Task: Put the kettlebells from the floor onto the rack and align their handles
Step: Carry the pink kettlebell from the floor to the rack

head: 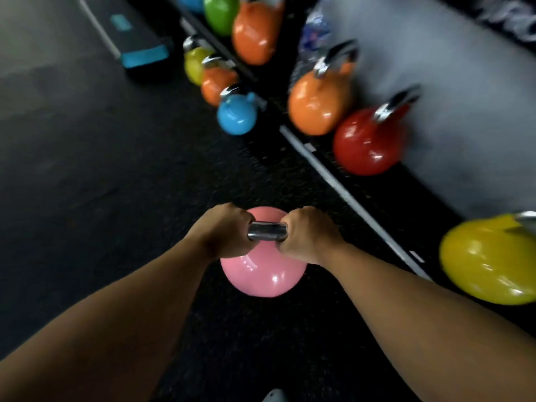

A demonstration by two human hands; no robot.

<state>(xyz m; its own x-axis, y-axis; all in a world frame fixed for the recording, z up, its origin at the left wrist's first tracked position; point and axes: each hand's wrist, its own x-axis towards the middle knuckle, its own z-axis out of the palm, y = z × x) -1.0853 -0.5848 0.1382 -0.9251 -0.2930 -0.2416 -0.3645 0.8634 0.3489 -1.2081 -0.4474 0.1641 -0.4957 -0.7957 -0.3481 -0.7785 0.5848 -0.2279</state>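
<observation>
A pink kettlebell [262, 274] with a chrome handle [266, 232] hangs low in the middle of the view. My left hand [223, 230] and my right hand [307, 233] both grip that handle, one at each end. On the black rack [327, 172] to the right stand an orange kettlebell [314, 104], a red kettlebell [365, 140] and a yellow kettlebell [487, 259], handles pointing up and right. On the floor to the left of the rack sit a blue kettlebell [236, 114], a smaller orange kettlebell [216, 82] and a yellow-green kettlebell [194, 63].
A higher rack tier at the top holds a large orange kettlebell [255, 33], a green kettlebell [222, 13] and a blue one. A black and teal step platform [130, 39] lies on the dark rubber floor [87, 169] at the upper left. A grey wall runs behind the rack.
</observation>
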